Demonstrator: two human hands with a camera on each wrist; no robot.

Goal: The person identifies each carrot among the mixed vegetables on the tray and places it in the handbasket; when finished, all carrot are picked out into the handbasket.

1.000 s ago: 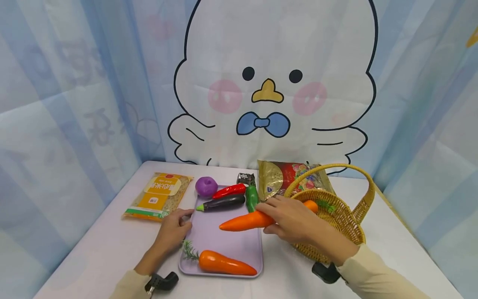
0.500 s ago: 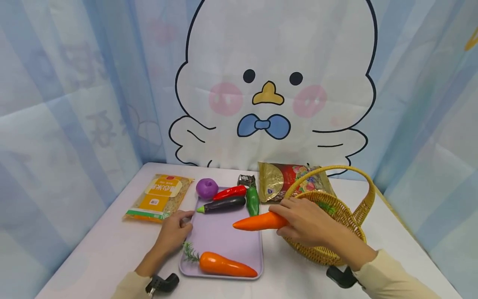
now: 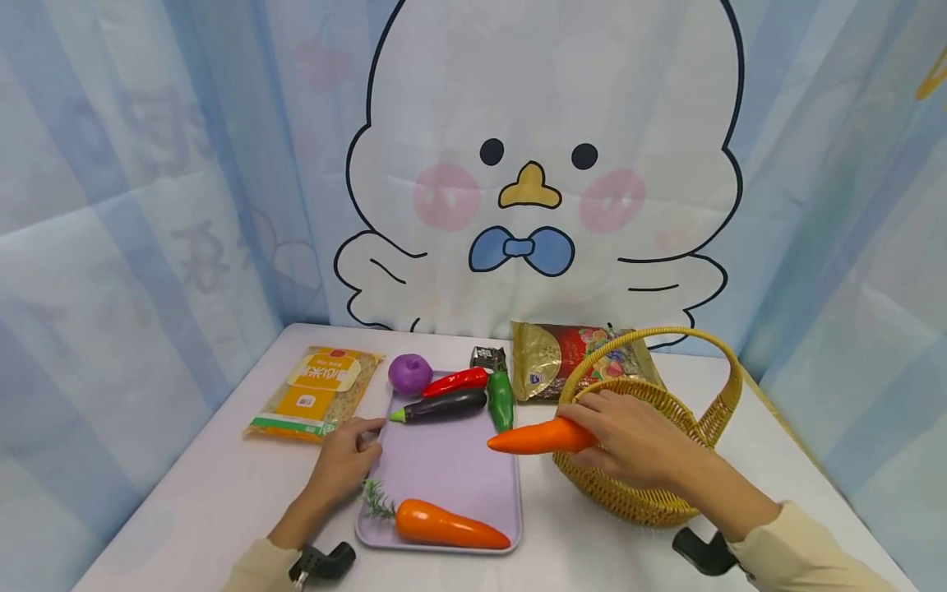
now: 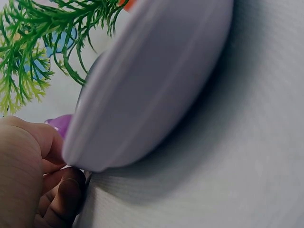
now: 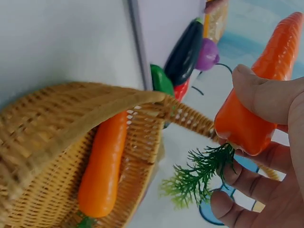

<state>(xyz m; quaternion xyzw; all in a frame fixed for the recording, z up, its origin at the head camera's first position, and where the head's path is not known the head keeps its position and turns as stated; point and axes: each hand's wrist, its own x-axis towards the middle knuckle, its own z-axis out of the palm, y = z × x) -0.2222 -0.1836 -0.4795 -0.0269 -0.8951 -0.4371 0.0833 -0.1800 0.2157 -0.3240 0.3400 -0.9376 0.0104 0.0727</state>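
My right hand (image 3: 632,440) grips an orange toy carrot (image 3: 534,437) above the left rim of the wicker basket (image 3: 629,503), its tip pointing left. The right wrist view shows green fronds at the held carrot's thick end and another carrot (image 5: 100,171) inside the basket. My left hand (image 3: 342,464) pinches the left edge of the lilac tray (image 3: 444,464). Along the tray's near side lies a second orange carrot (image 3: 447,524) with green leaves. An eggplant (image 3: 447,404), a red chili pepper (image 3: 456,381) and a green pepper (image 3: 501,399) lie at its far end.
A purple onion-like vegetable (image 3: 410,374) sits at the tray's far left corner. A yellow grain packet (image 3: 314,393) lies to the left. Behind the basket is a gold and red bag (image 3: 547,362), beside a small black packet (image 3: 487,356). The basket handle (image 3: 666,332) arches upward.
My right hand has moved right with its carrot, from over the tray's right side toward the basket. My left hand stays at the tray's edge.
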